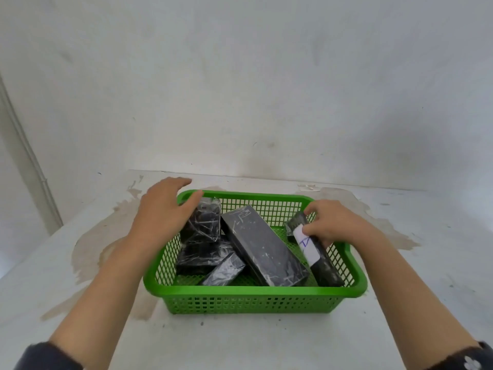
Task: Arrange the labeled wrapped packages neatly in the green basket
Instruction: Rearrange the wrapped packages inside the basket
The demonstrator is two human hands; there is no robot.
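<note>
In the green basket on the table, dark wrapped packages lie jumbled while the right hand grips the labeled package and the left hand, fingers spread, rests on another.

Green lattice basket, black clear-wrapped packages, one white label with seemingly blue marks.

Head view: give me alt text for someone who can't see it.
Two bare hands work in a green basket of black wrapped packages on a stained white table. The right hand grips the white-labeled package by the right wall; the left hand rests open on the far-left package.
</note>
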